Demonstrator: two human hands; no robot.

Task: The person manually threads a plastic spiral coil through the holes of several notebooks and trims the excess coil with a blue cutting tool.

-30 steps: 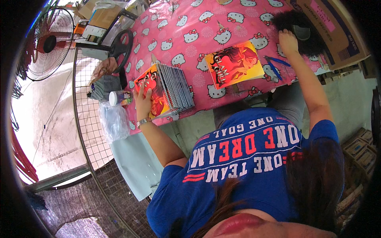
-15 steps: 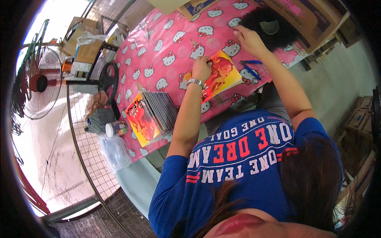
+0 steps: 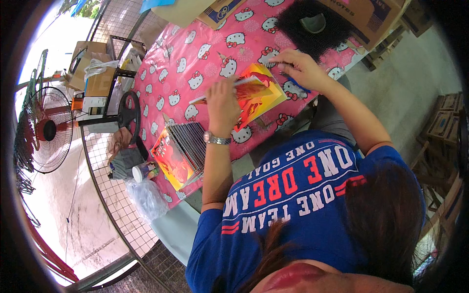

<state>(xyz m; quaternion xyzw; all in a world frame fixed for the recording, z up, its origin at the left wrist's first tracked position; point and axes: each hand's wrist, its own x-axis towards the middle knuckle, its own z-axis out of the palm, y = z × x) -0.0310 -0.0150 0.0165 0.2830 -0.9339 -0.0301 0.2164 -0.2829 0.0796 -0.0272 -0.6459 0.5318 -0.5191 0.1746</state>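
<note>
My left hand (image 3: 223,105), a metal watch at its wrist, is closed on a thin notebook (image 3: 248,81) tilted up so its pale edge shows. Beneath it lies another notebook with a red and yellow picture cover (image 3: 264,103), flat on the table. My right hand (image 3: 302,71) hovers just right of these, its fingers bent together; anything in them is too small to make out. Blue-handled pliers (image 3: 299,87) show partly below that hand. To the left stands a stack of notebooks (image 3: 177,155) with black coil spines and the same bright covers.
A pink patterned cloth covers the table (image 3: 195,78). At the back right are a heap of black bristly strands (image 3: 293,24) with a grey curved piece (image 3: 312,23) and a cardboard box (image 3: 364,19). A white-lidded jar (image 3: 138,174), plastic bag (image 3: 146,200) and fan (image 3: 49,131) are left.
My left hand has moved left and raised a notebook from the flat cover. My right hand has come nearer, away from the black heap, and now partly covers the pliers.
</note>
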